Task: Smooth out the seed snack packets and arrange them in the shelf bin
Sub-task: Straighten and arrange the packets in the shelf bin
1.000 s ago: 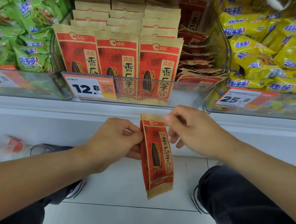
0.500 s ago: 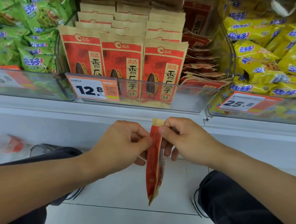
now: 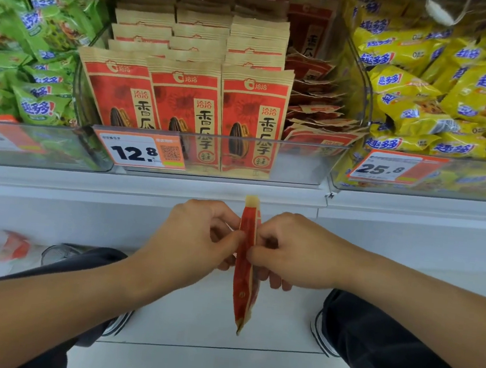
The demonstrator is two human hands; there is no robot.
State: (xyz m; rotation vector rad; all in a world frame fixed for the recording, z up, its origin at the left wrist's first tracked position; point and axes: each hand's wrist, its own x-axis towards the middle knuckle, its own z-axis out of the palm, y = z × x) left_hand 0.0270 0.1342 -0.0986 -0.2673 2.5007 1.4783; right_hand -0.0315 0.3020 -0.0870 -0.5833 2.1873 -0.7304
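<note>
I pinch a seed packet edge-on between my left hand and right hand, both grips clamped on it, its long axis upright, just near of the shelf bin, whose open gap lies far and right.

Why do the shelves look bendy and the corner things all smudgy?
Head view: the wide lens bows the white shelf edge; the green snack bags and the floor bottle smear near the frame's left edge; the held packet and the 12.8 price tag stay sharp.
</note>
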